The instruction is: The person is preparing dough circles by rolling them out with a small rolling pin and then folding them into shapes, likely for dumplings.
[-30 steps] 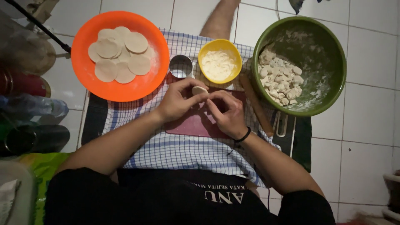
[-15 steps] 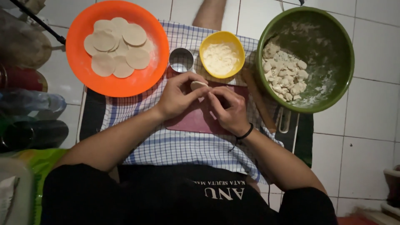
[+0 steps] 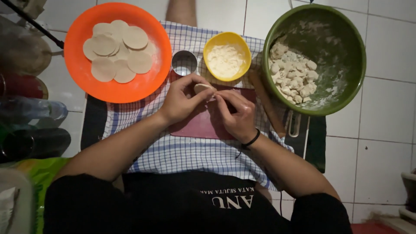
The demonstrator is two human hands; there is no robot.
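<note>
Fingers of both the left hand (image 3: 184,99) and right hand (image 3: 236,113) still pinch the dough piece (image 3: 203,88), unmoved over the red board (image 3: 203,125).

Dim, warm overhead light, deep shadow toward the left and lower edges, slight softness throughout.

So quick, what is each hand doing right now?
Left hand: closed on the small dough piece, pinching it.
Right hand: fingers also pinched on the same dough piece, over the dark red board.
</note>
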